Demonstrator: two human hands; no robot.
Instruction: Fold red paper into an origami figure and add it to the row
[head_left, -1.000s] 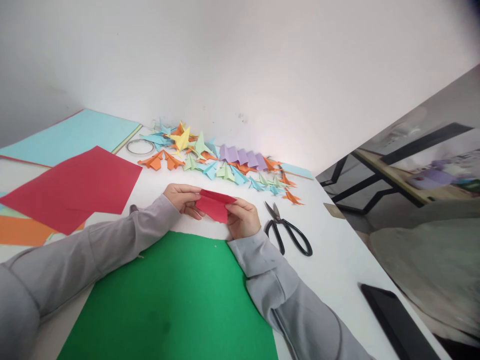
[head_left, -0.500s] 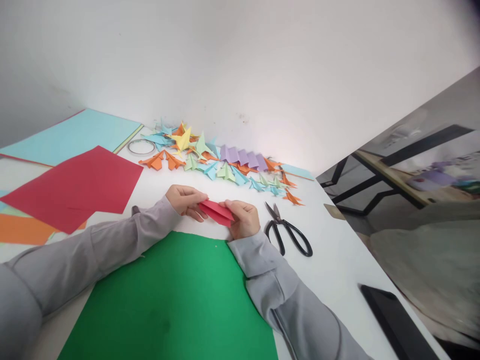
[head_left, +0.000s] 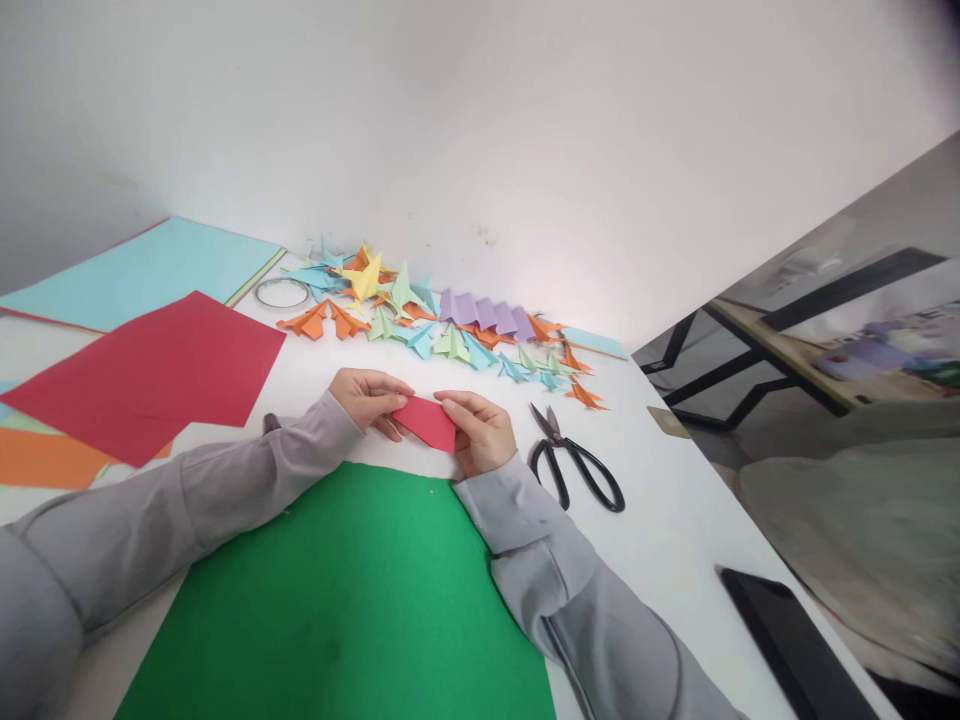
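A small folded piece of red paper (head_left: 427,422) is held up between my two hands, its flat face toward me. My left hand (head_left: 369,400) pinches its left end between thumb and fingers. At the right end, my right hand (head_left: 480,430) grips it with the thumb and fingers closed on the edge. Below the hands lies a large green sheet (head_left: 352,590). Black-handled scissors (head_left: 574,455) rest with blades slightly apart, just right of my right hand.
Folded paper shapes (head_left: 450,335) in several colours line the wall. Left lie a large red sheet (head_left: 165,370), a light-blue sheet (head_left: 150,270), orange paper (head_left: 52,458) and a roll of tape (head_left: 283,293). A black flat device (head_left: 787,640) sits near the table's right edge.
The red paper has turned from showing an opened fold to lying flat and closed, its face toward me. My right hand's fingers have shifted slightly up along its edge.
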